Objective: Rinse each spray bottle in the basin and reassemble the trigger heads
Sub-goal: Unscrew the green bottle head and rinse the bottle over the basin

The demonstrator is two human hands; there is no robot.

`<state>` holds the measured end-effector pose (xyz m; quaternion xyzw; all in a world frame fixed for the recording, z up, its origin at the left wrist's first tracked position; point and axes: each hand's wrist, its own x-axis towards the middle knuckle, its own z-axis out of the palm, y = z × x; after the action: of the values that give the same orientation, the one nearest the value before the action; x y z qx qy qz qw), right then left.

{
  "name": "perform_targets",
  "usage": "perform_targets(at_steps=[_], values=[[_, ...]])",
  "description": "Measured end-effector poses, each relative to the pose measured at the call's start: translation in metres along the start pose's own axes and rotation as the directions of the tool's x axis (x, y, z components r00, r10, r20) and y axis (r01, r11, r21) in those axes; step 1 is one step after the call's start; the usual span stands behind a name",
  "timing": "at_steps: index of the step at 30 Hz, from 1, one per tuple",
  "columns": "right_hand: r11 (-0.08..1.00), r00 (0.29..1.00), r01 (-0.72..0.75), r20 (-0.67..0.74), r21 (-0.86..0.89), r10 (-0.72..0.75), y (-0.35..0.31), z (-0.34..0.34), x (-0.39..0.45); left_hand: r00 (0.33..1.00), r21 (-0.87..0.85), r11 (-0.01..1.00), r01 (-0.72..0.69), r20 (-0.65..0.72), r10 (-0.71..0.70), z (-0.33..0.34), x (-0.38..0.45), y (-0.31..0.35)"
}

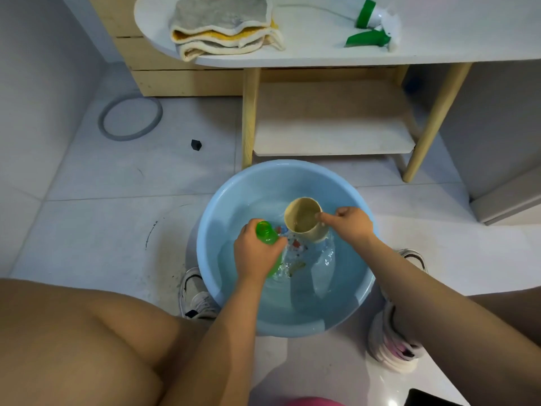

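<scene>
Squatting over a pale tiled floor, a person works above a light blue basin that sits on the tiles between their two trainers and holds clear, rippling water. Beyond the basin stands a white oval surface on light wooden legs, with a lower shelf beneath it and a wooden crate-like unit behind to the left. On the surface lies a folded towel, grey on top with yellow and cream layers, and near the right end a white trigger head with green collar and green lever, its thin tube trailing leftward. A grey ring and a small black object lie on the floor to the left of the legs; grey walls close the room on both sides.

The left hand has its fingers curled round a green spray bottle, headless, its open neck tilted up and left, its lower body in the water. The right hand grips a beige cup by its right side, thumb on the rim, the cup tipped toward the bottle's neck and holding some water.

Coloured marks, red and blue, show on the bottle's label through the water, but no writing can be read.
</scene>
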<state>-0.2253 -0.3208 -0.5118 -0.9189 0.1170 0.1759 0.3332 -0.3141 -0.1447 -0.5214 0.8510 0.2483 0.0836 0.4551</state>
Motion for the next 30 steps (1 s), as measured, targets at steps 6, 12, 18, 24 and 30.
perform_targets(at_steps=[6,12,18,24,30], values=[[0.97,0.981,0.173,-0.121,0.173,-0.154,-0.025,-0.019,-0.011,1.0,0.032,0.999,-0.009,0.007,0.008,0.0,-0.001,0.007],[0.917,0.889,0.397,-0.264,0.043,-0.373,-0.049,-0.023,-0.031,0.998,0.061,0.998,-0.017,0.055,0.013,0.001,-0.001,0.015],[0.818,0.747,0.567,-0.36,-0.095,-0.56,-0.056,-0.02,-0.042,0.997,0.049,0.999,0.013,0.075,-0.017,0.003,0.0,0.019],[0.723,0.585,0.657,-0.462,-0.213,-0.667,-0.052,-0.014,-0.038,0.996,0.024,0.999,0.025,0.083,-0.027,0.006,0.0,0.021],[0.668,0.485,0.684,-0.501,-0.294,-0.717,-0.05,-0.012,-0.033,0.996,0.025,0.999,0.033,0.076,-0.035,0.006,0.001,0.023]])
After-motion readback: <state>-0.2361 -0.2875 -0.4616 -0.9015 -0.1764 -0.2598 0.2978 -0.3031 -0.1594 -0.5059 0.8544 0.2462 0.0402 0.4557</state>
